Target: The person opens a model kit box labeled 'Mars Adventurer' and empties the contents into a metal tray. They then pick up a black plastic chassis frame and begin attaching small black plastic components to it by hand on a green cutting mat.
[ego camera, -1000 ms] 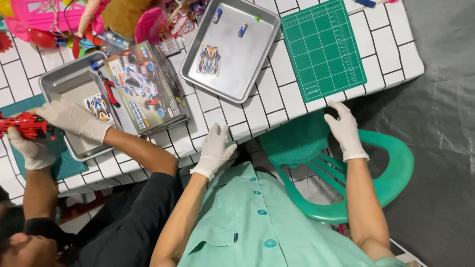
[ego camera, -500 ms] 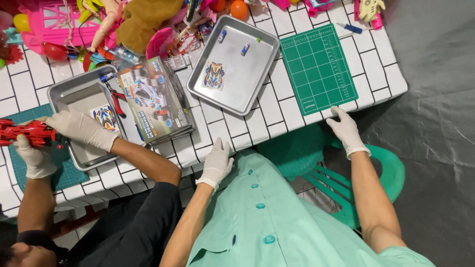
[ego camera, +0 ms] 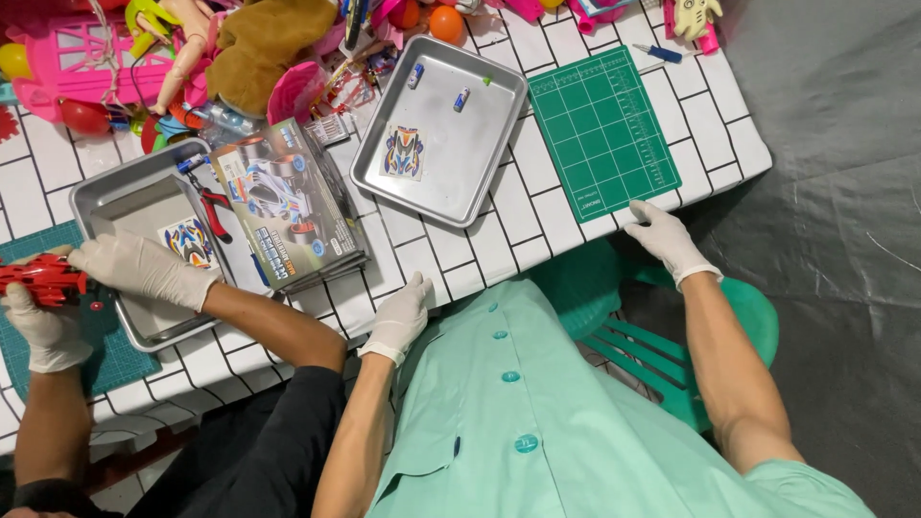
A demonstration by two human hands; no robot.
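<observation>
We grasp nothing: our left hand (ego camera: pixel 401 315) lies flat and open on the near edge of the white tiled table (ego camera: pixel 480 259) at mid-frame, and our right hand (ego camera: pixel 667 238) rests open, fingers spread, at the table's edge just below the green cutting mat (ego camera: pixel 602 134).

A boxed model-car kit (ego camera: pixel 286 206), rectangular and grey-green with a white racer pictured on its lid, lies left of centre, overlapping a metal tray (ego camera: pixel 125 192). Above our left hand sits a second metal tray (ego camera: pixel 443 182), shiny and shallow, holding a colourful sticker sheet (ego camera: pixel 404 153) and two small blue-and-silver pieces.

At the left, a co-worker's gloved hands are busy, one holding a red toy car (ego camera: pixel 43 278).

Toys crowd the upper left. A green plastic chair (ego camera: pixel 662 336) stands on grey floor at the right.
</observation>
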